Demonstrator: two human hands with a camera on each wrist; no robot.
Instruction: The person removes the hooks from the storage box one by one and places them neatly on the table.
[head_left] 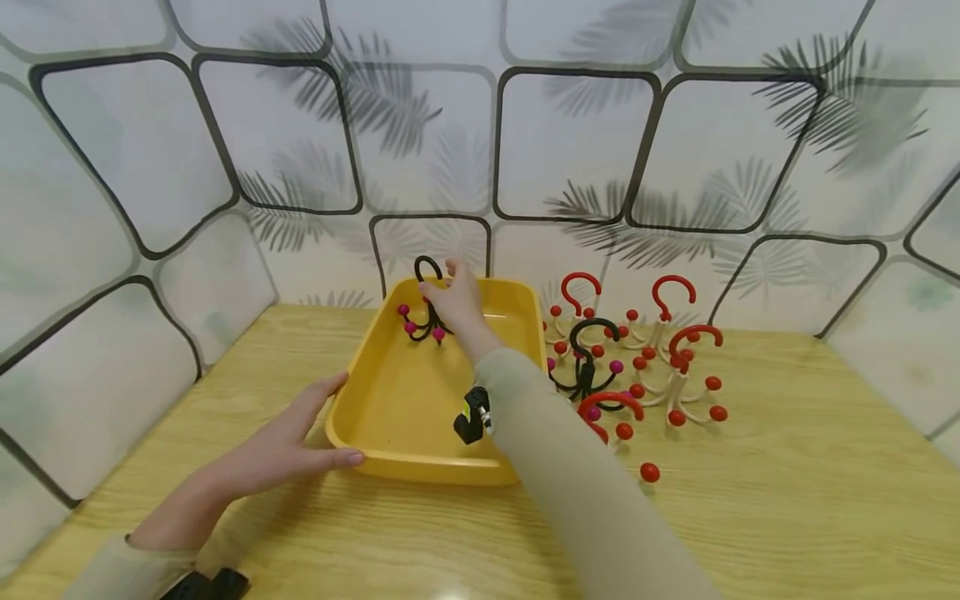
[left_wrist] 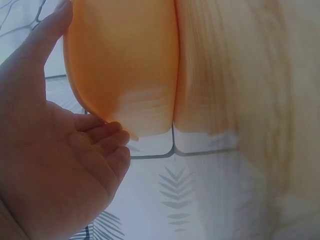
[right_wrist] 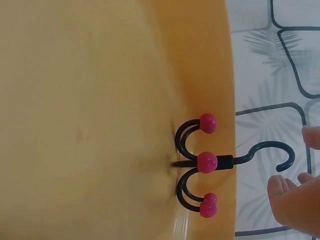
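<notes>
A black multi-armed hook hanger with pink ball tips (head_left: 431,312) stands upright at the far left inside a yellow plastic tray (head_left: 397,400). Its curved top rises above the rim. My right hand (head_left: 459,304) is over the tray's far end, beside that hook. In the right wrist view, a gap shows between the hook (right_wrist: 225,161) and the fingers of the right hand (right_wrist: 295,200), which hold nothing. My left hand (head_left: 277,442) holds the tray's near left corner, thumb at the front side and fingers along the left side. In the left wrist view, fingers (left_wrist: 117,140) touch the tray's edge.
Right of the tray stand several similar hangers: a black one with pink tips (head_left: 587,375) and white ones with red hooks and red tips (head_left: 678,383). My right sleeve (head_left: 570,467) partly hides the nearest. A patterned backdrop (head_left: 435,167) encloses the wooden table (head_left: 810,467).
</notes>
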